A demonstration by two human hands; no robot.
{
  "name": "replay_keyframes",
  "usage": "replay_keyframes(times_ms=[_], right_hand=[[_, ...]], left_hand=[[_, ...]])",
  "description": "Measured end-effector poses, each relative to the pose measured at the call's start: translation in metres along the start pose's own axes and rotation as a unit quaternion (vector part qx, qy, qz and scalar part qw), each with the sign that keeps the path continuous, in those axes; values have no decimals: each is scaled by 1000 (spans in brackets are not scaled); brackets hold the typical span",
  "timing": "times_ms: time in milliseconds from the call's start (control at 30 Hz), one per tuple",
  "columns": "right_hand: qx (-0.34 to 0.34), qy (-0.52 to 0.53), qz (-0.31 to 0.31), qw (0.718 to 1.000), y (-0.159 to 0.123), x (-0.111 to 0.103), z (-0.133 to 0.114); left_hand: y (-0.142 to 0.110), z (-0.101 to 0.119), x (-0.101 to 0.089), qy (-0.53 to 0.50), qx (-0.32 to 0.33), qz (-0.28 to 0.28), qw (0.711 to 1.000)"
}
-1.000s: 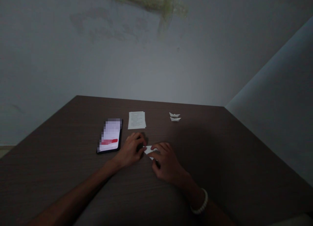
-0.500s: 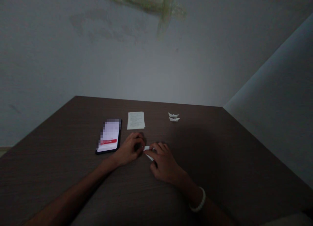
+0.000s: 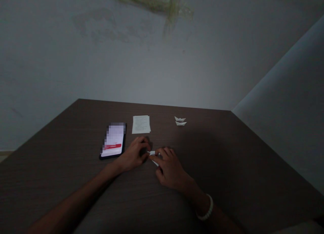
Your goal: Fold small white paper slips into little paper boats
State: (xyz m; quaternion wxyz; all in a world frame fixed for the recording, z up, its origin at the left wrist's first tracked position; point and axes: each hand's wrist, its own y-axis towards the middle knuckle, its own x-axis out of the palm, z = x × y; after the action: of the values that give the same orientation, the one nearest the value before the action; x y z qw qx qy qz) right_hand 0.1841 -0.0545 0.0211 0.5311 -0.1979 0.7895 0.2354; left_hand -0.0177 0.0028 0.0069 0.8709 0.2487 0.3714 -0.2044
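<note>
A small folded piece of white paper (image 3: 152, 153) lies low over the table between my hands, partly covered by my fingers. My left hand (image 3: 136, 153) pinches its left end with curled fingers. From the right, my right hand (image 3: 168, 166) grips the same paper between thumb and fingers; a pale beaded bracelet (image 3: 208, 208) circles that wrist. Two small white paper boats (image 3: 180, 121) sit one behind the other farther back, right of centre. Beyond my left hand rests a short stack of printed paper sheets (image 3: 141, 124).
A phone (image 3: 113, 140) with a lit, partly blurred screen lies left of my left hand. The dark wooden table (image 3: 240, 166) reaches back to a grey wall (image 3: 157, 68) with a stained patch. Another wall (image 3: 291, 92) runs along the right side.
Both hands stay nearly in place on the folded paper. Its upper edge looks slightly shifted between the fingers. The paper boats, sheets and phone rest as before.
</note>
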Motion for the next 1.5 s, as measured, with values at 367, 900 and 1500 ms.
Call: replay_keyframes(times_ms=[367,900,1500], right_hand=[[-26,9,18,999,-3,3,5],[-64,47,79,994,-13,9,20],[-79,84,117,986,-15,15,28]], left_hand=[[0,-2,1,5,-1,-8,1000],[-1,-2,0,4,0,-7,1000],[-1,-2,0,7,1,-6,1000]])
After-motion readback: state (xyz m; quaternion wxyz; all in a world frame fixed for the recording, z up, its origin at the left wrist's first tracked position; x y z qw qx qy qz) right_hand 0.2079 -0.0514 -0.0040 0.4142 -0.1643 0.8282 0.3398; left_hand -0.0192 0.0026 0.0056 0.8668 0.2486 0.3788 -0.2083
